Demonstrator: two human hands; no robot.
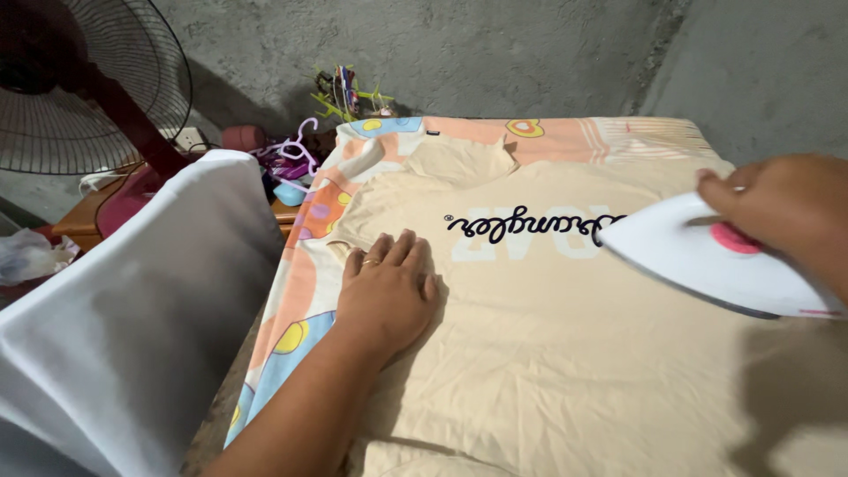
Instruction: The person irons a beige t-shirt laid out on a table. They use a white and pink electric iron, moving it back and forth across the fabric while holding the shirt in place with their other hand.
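1. The left hand (386,296) lies flat, fingers together, on the beige T-shirt (565,353) spread over a patterned sheet (305,265).
2. The right hand (786,208) is wrapped around the white iron (707,261), which rests on the shirt's right side.
3. The frame edge cuts off the iron's rear and the right wrist.

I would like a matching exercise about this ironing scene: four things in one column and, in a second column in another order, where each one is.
Things:
1. left hand
2. iron
3. fan
4. white cloth

Places:
A. top left corner, by the wall
B. flat on the beige shirt
C. at the left edge, beside the patterned sheet
D. under the right hand, over the shirt's right side

Pairs: 1-B, 2-D, 3-A, 4-C
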